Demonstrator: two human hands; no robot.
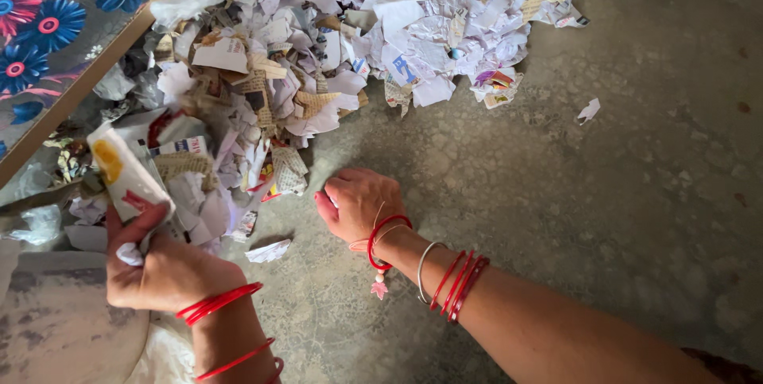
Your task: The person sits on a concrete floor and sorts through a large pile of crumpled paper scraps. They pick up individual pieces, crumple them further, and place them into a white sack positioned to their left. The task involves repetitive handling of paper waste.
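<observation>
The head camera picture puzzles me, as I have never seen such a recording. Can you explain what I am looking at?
The one picture comes from a camera worn on a person's head, looking down at their own two bare hands. The left hand, with red bangles on the wrist, grips a folded white paper packet with a yellow patch. The right hand, closed into a loose fist, rests near the edge of a big pile of torn and crumpled paper scraps on a grey concrete floor. Whether the fist holds anything cannot be told. A flowered cloth lies at the upper left.
</observation>
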